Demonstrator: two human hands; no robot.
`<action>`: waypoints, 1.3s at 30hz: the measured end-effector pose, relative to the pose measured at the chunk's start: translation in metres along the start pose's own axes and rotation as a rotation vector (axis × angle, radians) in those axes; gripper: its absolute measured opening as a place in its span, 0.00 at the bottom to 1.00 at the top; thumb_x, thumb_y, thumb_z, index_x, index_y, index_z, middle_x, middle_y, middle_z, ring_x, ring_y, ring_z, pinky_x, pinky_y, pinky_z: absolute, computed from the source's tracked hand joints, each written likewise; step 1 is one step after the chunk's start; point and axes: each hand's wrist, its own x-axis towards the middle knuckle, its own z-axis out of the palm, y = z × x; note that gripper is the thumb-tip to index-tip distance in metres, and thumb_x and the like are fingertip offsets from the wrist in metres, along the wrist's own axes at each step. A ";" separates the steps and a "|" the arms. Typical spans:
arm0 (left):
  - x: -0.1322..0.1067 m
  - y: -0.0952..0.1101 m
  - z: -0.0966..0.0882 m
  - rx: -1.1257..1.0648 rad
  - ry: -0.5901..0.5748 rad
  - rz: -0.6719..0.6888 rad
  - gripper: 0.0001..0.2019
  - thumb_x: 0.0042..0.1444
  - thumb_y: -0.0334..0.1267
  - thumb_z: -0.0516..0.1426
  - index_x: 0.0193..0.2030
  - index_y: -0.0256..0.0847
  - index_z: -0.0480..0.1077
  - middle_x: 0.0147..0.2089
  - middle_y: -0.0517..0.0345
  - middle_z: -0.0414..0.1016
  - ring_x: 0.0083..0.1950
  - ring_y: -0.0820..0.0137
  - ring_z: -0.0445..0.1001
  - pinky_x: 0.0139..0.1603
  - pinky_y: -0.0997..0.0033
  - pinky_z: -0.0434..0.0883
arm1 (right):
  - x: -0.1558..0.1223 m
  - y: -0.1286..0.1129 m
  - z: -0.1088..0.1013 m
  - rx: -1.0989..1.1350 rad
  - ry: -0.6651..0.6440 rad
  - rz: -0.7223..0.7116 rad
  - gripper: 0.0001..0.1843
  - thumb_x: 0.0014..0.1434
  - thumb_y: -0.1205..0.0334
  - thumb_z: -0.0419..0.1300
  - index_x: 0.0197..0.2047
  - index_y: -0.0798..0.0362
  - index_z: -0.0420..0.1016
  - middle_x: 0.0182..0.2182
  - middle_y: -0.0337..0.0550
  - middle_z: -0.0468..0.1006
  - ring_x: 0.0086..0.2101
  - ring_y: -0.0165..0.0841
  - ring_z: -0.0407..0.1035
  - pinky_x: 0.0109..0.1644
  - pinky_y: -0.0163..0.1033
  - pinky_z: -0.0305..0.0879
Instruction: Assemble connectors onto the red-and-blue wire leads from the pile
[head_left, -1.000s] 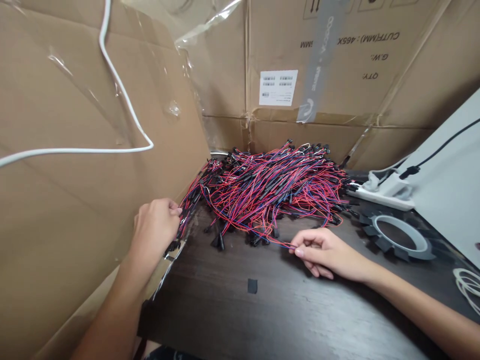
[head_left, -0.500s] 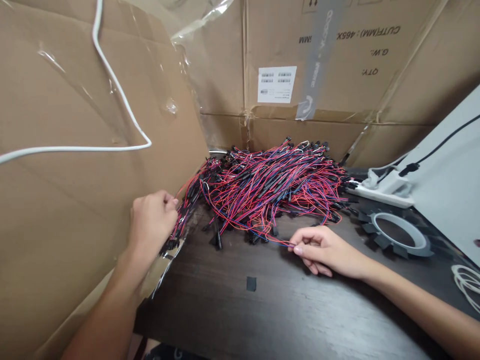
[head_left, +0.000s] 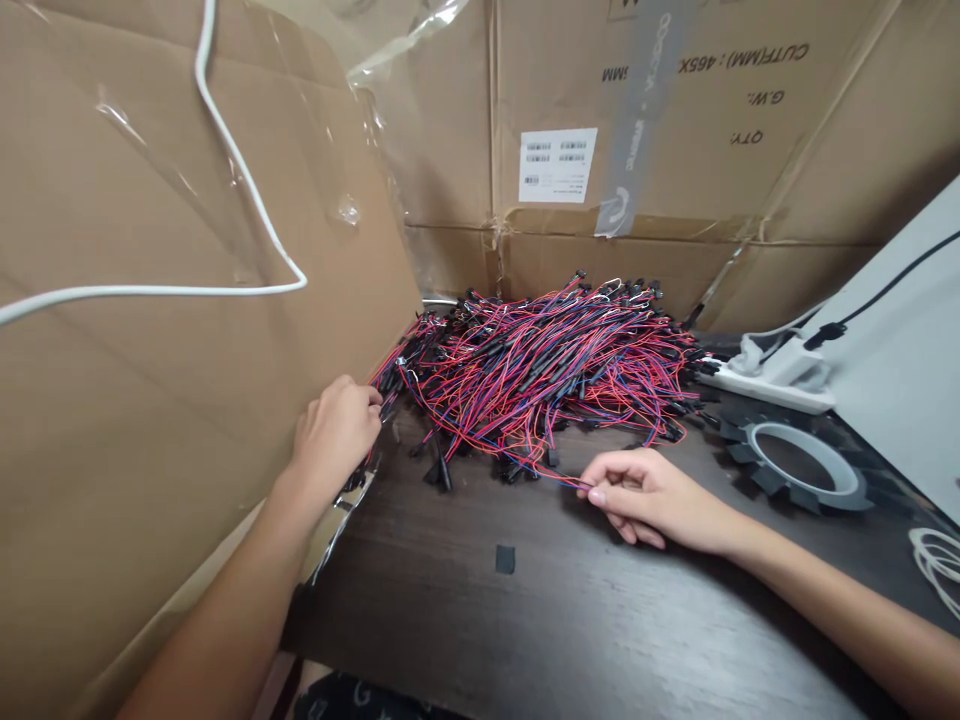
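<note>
A large pile of thin red, blue and purple wires (head_left: 510, 370) with black sleeves and connectors lies on the dark table. My right hand (head_left: 637, 497) pinches a cable of red and blue wires (head_left: 559, 475) between thumb and index finger; its other end runs left to the pile's front. At the pile's left end, my left hand (head_left: 339, 430) is closed, its curled fingers among the wires beside the cardboard. Its fingertips are hidden, so what they grip cannot be made out.
A grey ring (head_left: 806, 463) with black tape pieces round its rim lies at right, before a white power strip (head_left: 772, 385). One small black square (head_left: 505, 559) lies on the table (head_left: 585, 630). Cardboard (head_left: 187, 420) stands at left, a carton (head_left: 675, 190) behind.
My left hand has moved right and slightly forward, closer to the pile's left end. The right hand keeps its pinch on the wires. The view has shifted slightly.
</note>
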 end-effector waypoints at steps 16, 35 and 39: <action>-0.005 0.010 -0.011 0.006 -0.103 -0.121 0.14 0.53 0.34 0.49 0.39 0.40 0.75 0.46 0.36 0.75 0.47 0.42 0.74 0.38 0.53 0.69 | 0.000 0.000 0.000 -0.003 -0.006 0.001 0.16 0.59 0.50 0.58 0.35 0.56 0.69 0.15 0.32 0.67 0.11 0.18 0.52 0.13 0.25 0.45; 0.004 0.000 -0.009 -0.273 0.026 -0.027 0.09 0.50 0.36 0.52 0.29 0.38 0.73 0.29 0.52 0.76 0.34 0.62 0.74 0.34 0.69 0.64 | -0.001 0.002 -0.001 -0.011 -0.002 0.007 0.16 0.59 0.49 0.58 0.35 0.56 0.69 0.15 0.32 0.67 0.11 0.18 0.53 0.13 0.24 0.46; 0.006 -0.001 -0.001 -0.382 0.042 -0.038 0.08 0.49 0.39 0.53 0.27 0.39 0.71 0.26 0.54 0.75 0.32 0.63 0.72 0.32 0.70 0.62 | 0.000 0.001 -0.001 -0.012 -0.001 0.004 0.17 0.59 0.49 0.58 0.35 0.56 0.69 0.15 0.32 0.67 0.11 0.19 0.53 0.13 0.24 0.46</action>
